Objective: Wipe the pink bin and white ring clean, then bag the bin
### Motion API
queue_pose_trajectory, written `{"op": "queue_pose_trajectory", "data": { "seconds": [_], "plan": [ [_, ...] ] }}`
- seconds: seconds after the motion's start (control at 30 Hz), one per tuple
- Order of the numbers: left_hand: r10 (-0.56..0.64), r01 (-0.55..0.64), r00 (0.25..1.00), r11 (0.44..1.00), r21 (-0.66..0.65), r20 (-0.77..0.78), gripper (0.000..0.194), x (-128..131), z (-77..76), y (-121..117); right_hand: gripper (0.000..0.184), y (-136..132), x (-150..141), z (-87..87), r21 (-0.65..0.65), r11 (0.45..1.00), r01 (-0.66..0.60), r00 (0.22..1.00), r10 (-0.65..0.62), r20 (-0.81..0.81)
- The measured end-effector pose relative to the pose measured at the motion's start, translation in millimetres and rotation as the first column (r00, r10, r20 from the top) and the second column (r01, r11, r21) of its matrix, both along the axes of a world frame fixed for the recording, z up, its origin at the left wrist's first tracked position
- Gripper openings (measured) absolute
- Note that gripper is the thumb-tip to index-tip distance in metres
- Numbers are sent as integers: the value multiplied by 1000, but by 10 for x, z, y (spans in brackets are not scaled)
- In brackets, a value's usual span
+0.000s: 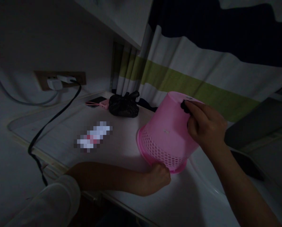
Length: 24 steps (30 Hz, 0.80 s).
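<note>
A pink plastic wastebasket (170, 126) stands tilted and upside down on the white desk, its rim with the honeycomb holes lowest. My left hand (158, 178) is closed on that rim at the near side; the fingertips are hidden. My right hand (207, 123) pinches a small crumpled black thing (185, 106) and holds it at the wastebasket's side, just below the upturned base. The light is too dim to tell whether the black thing is cloth or plastic.
Left of the wastebasket lies a blurred-out bright object (93, 135). Behind are a knotted black plastic bag (123, 105) and a pink device with a strap (104, 103). A black cable (53, 118) hangs from the wall socket (43, 81). A striped curtain (202, 53) closes off the back.
</note>
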<state>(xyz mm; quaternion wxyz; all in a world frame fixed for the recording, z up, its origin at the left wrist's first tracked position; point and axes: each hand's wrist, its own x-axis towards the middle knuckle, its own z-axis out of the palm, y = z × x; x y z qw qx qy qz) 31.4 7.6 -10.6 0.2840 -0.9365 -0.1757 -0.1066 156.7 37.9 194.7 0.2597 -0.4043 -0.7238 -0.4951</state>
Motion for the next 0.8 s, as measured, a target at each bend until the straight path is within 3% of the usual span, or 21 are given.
{"op": "queue_pose_trajectory", "data": {
  "seconds": [0.2, 0.47, 0.67, 0.8],
  "plan": [
    [-99, 97, 990, 995, 21, 100, 19, 50, -62, 3, 38, -38, 33, -86, 50, 998, -24, 998, 27, -60],
    [140, -142, 989, 989, 43, 47, 23, 16, -90, -138, 39, -24, 68, -140, 76, 994, -83, 995, 87, -50],
    [114, -113, 993, 979, 168, 2, 23, -35, -21, -153, 40, 6, 81, -214, 196, 975, -106, 994, 96, 57],
    [104, -100, 995, 965, 242, -4, 25, -71, 55, -164, 39, 7, 95, -293, 200, 968, -151, 986, 133, 100]
  ]
}}
